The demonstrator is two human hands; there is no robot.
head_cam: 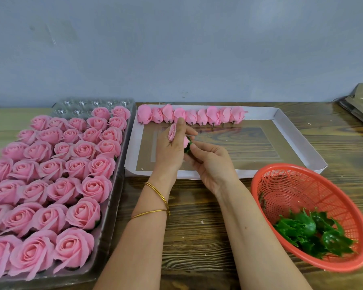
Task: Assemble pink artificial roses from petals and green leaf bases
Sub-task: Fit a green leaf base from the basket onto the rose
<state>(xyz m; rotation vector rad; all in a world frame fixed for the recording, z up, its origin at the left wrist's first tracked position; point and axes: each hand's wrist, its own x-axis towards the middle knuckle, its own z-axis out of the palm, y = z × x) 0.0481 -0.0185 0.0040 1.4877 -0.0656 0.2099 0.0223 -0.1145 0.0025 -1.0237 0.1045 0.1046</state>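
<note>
The left hand [169, 150] is gripping a pink rosebud [186, 142]. The right hand [211, 164] is pinching its green leaf base [187, 150].

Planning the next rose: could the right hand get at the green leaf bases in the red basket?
Probably yes: the green leaf bases lie uncovered in the open red basket beside the right forearm. The right hand must first release the rose it pinches.
</note>
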